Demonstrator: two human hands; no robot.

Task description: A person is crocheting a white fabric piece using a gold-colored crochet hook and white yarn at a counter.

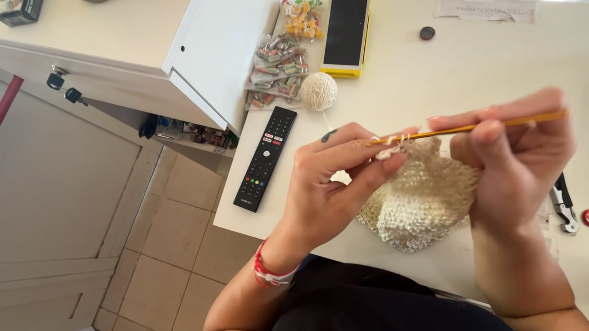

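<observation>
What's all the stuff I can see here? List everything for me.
crochet piece: one, cream, held at the table edge between both hands
crochet hook: one, orange, in the right hand
yarn ball: one, cream, on the table
remote control: one, black, at the table's left edge
phone: one, yellow case, screen dark
sweets: a pile, mixed colours, beside the phone
nail clipper: one, metal, right of the hands
table: one, white
cabinet: one, white, with keys
wristband: one, red, left wrist
left hand: pinching the work
right hand: gripping the hook
</observation>
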